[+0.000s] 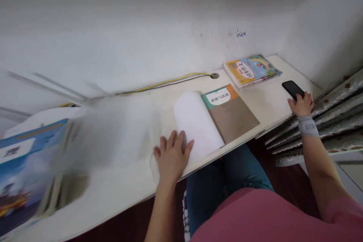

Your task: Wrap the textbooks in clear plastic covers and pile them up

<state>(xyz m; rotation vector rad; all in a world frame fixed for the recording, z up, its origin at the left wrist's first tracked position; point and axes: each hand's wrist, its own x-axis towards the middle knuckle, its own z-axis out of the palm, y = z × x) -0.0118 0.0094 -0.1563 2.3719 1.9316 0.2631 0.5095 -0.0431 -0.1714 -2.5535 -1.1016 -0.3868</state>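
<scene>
My left hand (171, 157) lies palm down with its fingers spread, at the edge of a clear plastic sheet (113, 134) and a curved blank white page (195, 124). This white page belongs to an open book; beside it shows a brown, green and orange page (231, 115) with printed characters. Over on the right, my right hand (302, 104) grips the near end of a black phone (292, 89) on the desk, thumb on one side and fingers on the other. A grey band wraps that wrist. The plastic sheet is see-through, and parts of it are blurred.
Colourful books (252, 70) are stacked at the back right. A blue-covered stack (22, 162) stands at the left, partly under the plastic. Yellow and black cables (167, 85) run along the wall to a desk hole (214, 76). Patterned curtain folds (337, 113) hang at the right.
</scene>
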